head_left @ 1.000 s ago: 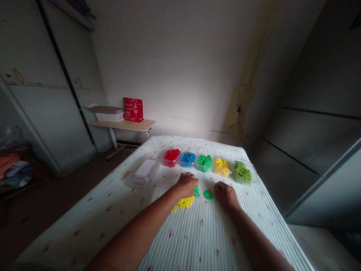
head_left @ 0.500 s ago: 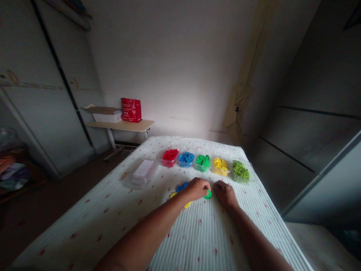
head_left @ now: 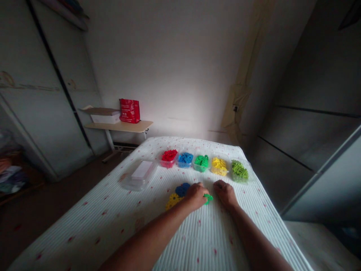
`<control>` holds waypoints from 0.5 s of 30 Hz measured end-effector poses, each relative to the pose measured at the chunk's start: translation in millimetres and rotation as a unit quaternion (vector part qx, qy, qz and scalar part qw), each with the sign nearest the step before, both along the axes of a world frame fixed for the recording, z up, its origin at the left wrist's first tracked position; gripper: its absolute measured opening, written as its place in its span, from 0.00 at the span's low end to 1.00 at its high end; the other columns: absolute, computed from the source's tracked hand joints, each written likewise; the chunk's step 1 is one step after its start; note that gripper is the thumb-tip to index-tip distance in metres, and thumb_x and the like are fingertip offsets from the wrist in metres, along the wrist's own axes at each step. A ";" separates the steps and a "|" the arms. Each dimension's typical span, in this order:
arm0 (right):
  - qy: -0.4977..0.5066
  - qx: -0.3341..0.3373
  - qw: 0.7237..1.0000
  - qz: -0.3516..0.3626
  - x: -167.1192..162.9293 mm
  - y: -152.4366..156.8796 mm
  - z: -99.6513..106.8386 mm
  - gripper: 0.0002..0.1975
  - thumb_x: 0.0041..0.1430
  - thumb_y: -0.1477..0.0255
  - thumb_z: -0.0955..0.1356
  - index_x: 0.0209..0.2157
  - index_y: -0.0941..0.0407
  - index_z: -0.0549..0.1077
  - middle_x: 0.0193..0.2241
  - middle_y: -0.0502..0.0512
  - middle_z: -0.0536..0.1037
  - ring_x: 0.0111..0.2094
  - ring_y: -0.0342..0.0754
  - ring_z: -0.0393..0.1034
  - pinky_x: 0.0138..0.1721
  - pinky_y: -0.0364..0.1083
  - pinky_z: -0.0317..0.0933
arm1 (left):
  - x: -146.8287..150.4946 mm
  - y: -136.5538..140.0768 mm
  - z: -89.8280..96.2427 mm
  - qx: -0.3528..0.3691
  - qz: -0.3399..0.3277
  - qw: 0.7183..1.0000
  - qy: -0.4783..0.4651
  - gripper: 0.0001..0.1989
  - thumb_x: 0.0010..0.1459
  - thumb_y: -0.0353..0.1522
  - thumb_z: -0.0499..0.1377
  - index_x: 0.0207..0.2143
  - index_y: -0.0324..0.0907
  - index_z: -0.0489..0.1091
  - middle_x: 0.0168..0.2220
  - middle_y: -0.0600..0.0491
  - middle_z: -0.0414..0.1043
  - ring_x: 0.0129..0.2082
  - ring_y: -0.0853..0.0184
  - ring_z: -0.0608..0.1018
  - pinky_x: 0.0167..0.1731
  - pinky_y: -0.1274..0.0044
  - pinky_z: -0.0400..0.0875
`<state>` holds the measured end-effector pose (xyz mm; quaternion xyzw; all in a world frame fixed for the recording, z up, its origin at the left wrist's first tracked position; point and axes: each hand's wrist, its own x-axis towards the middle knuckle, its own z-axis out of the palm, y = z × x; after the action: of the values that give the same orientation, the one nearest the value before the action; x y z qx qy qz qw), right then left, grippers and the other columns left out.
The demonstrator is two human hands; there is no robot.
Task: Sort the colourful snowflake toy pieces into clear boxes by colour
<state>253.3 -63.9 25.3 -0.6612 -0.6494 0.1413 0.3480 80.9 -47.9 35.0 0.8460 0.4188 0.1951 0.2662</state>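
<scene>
My left hand is closed low over the table, its fingertips on a green notched plastic disc that sticks out on the right. Beside that hand lie blue notched discs, and yellow notched discs are partly covered by my left forearm. I cannot tell whether these discs are joined together. Just right of the green disc, my right hand rests with its fingers curled in. Whatever those fingers may hold is hidden.
Along the far side stand clear tubs of red, blue, green, yellow and light-green pieces. At left, a clear plastic container bears a whitish block. A striped, spotted cloth covers the table.
My left hand has come slightly nearer and to the left, still at the green disc. More of the blue and yellow discs shows. My right hand has stayed nearly in place.
</scene>
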 end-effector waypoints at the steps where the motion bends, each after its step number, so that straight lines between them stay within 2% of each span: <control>1: 0.001 0.002 1.000 0.001 0.4 0.2 -0.5 0.13 0.50 0.68 0.59 0.27 0.57 0.73 0.27 0.54 0.78 0.31 0.48 0.70 0.33 0.43 0.61 | -2.1 -1.5 0.4 -0.016 0.009 1.000 -0.006 0.09 0.47 0.26 0.57 0.27 0.46 0.76 0.31 0.54 0.73 0.36 0.65 0.73 0.39 0.75 0.65; 5: -0.003 0.002 1.000 -0.006 1.5 1.4 -4.5 0.13 0.51 0.68 0.59 0.28 0.56 0.74 0.27 0.54 0.78 0.31 0.49 0.71 0.32 0.43 0.61 | -13.6 -4.9 0.8 -0.113 0.028 0.993 -0.037 0.05 0.43 0.26 0.59 0.22 0.44 0.74 0.20 0.57 0.70 0.24 0.69 0.73 0.25 0.80 0.64; 8: -0.006 0.003 1.000 -0.011 0.9 1.9 -6.2 0.13 0.51 0.69 0.59 0.28 0.56 0.74 0.27 0.54 0.78 0.31 0.48 0.71 0.32 0.42 0.60 | -19.7 7.0 8.1 -0.181 0.042 0.980 -0.073 0.03 0.42 0.26 0.59 0.21 0.40 0.72 0.14 0.57 0.66 0.16 0.71 0.68 0.17 0.80 0.60; 12: -0.010 0.003 1.000 -0.018 -0.3 1.7 -5.4 0.13 0.51 0.69 0.59 0.28 0.57 0.74 0.28 0.54 0.78 0.31 0.48 0.71 0.33 0.42 0.60 | -12.5 50.7 37.9 -0.189 0.084 0.965 -0.161 0.03 0.47 0.28 0.58 0.25 0.37 0.72 0.16 0.56 0.66 0.15 0.74 0.66 0.18 0.80 0.61; 15: -0.004 -0.001 1.000 -0.017 0.4 1.7 -4.5 0.13 0.51 0.69 0.59 0.29 0.56 0.74 0.29 0.54 0.79 0.32 0.48 0.72 0.33 0.42 0.60 | 0.9 86.3 61.4 -0.164 0.114 0.954 -0.224 0.09 0.49 0.28 0.58 0.35 0.35 0.72 0.21 0.55 0.68 0.18 0.74 0.69 0.22 0.81 0.66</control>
<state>253.7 -62.2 20.8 -0.6732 -0.6393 0.1330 0.3470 81.8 38.4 96.4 0.6718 0.4680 0.3375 0.4645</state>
